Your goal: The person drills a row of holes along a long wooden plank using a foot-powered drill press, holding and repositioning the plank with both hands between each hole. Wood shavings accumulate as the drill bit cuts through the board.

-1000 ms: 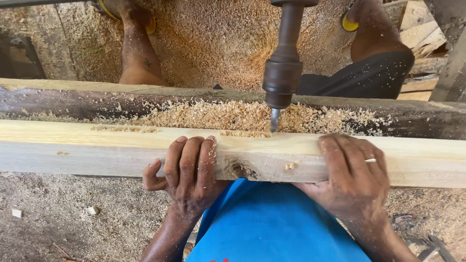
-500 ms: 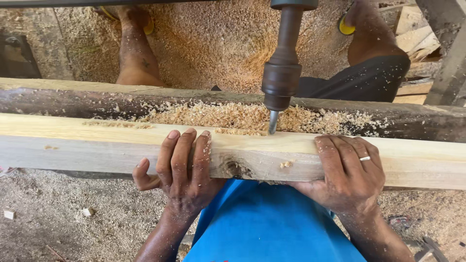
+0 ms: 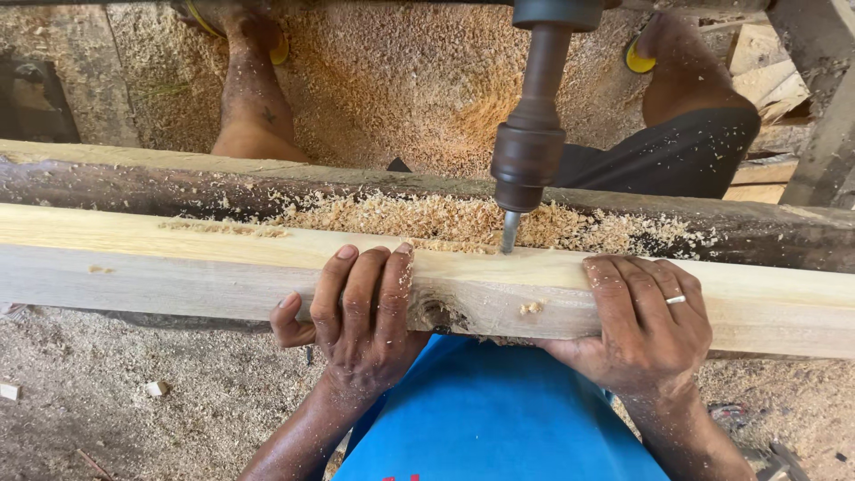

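Left hand (image 3: pixel 365 312) is draping over the near face of the pale timber beam (image 3: pixel 178 258), fingers curled over the top edge and thumb tucked underneath, so it's gripping the wood. Right hand (image 3: pixel 648 325) is doing the same further right, ring on one finger, clamped around the beam too. The beam is running across the whole middle of the frame, lying against a darker, rougher wooden rail (image 3: pixel 134 183) behind it.

Between the hands, a boring machine spindle (image 3: pixel 532 142) is coming down from the top centre, and its bit (image 3: pixel 508 232) is meeting the beam's top edge just right of the left fingertips. A pile of wood shavings (image 3: pixel 427 218) is sitting along the far edge.

Across the rail in the upper part of the frame, another person's legs are standing in sawdust (image 3: pixel 392 80), yellow sandals on.

What worries me: those left fingers are sitting really near the bit. If the beam is kicking or sliding sideways, the hand could be dragged into it. There's also a knot (image 3: pixel 436 312) in the near face right by the hole, and I'd guess the bit could grab or wander there. Loose shavings might be hiding the mark as well.
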Available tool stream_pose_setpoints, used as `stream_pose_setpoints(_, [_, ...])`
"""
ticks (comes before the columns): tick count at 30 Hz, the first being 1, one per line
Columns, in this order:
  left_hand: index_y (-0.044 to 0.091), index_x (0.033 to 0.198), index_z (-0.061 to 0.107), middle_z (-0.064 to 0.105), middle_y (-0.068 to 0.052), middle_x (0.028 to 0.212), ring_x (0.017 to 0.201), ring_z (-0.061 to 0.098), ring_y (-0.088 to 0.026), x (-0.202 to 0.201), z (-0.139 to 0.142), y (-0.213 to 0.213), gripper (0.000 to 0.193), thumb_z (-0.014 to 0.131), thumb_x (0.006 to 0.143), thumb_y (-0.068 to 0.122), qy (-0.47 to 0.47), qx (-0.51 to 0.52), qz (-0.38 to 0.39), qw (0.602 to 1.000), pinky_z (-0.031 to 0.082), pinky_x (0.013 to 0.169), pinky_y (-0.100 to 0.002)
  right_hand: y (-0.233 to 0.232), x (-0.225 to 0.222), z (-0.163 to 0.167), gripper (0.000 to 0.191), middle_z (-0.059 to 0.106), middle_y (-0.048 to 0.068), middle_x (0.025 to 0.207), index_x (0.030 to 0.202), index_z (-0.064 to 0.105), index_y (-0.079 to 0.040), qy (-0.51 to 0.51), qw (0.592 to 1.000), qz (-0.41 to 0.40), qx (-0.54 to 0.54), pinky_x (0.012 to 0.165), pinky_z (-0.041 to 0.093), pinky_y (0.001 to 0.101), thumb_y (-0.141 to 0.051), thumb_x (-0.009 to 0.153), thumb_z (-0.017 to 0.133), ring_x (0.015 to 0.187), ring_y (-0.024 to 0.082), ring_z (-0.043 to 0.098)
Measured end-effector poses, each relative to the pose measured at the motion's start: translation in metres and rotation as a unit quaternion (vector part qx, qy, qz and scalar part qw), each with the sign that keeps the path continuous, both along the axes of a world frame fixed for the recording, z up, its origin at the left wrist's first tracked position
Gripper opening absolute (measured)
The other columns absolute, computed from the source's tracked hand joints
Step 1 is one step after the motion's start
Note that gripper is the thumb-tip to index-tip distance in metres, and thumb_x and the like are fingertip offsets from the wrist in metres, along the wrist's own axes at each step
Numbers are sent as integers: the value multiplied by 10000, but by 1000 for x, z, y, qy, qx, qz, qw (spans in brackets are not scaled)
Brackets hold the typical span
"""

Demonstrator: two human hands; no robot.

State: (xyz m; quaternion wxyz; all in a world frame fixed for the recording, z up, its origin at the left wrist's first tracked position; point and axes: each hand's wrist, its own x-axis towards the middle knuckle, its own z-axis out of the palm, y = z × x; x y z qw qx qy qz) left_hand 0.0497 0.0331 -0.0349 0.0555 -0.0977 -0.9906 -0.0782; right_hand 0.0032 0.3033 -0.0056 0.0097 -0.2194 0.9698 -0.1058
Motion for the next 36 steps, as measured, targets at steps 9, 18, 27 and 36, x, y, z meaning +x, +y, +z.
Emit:
stream_pose_setpoints(9, [134, 1272, 724, 637, -41, 1258, 1305, 491, -255, -1, -3, 0, 347, 637, 1035, 372, 18, -8, 1, 1000, 190, 1057, -560, 0, -3, -1, 772, 736, 144, 899, 977, 710, 11, 10, 1000, 2, 3, 843, 569, 444, -721, 742, 787, 855, 269, 723])
stream_pose_setpoints(18, [166, 1255, 727, 651, -9, 1218, 1282, 505, -229, -8, -3, 1, 378, 652, 1030, 460, 44, -6, 9, 999, 201, 1030, -530, -4, -10, 1, 756, 733, 128, 874, 944, 709, -9, 29, 999, 8, 24, 819, 578, 430, -733, 728, 743, 841, 262, 730])
stream_pose_setpoints(27, [150, 1230, 740, 691, -18, 1225, 1276, 522, -234, -16, -4, -1, 408, 651, 1006, 479, 46, 4, -1, 999, 191, 1037, -534, 1, -12, -3, 746, 713, 146, 836, 919, 710, -7, 49, 998, 11, 22, 796, 583, 437, -725, 724, 762, 807, 272, 721])
stream_pose_setpoints(36, [156, 1211, 733, 678, -8, 1207, 1268, 510, -225, -28, -7, 3, 386, 681, 1005, 479, 69, 7, 5, 998, 190, 1025, -519, 3, -27, -3, 797, 733, 133, 912, 995, 721, -5, 52, 998, 20, 23, 856, 574, 435, -769, 766, 716, 872, 259, 732])
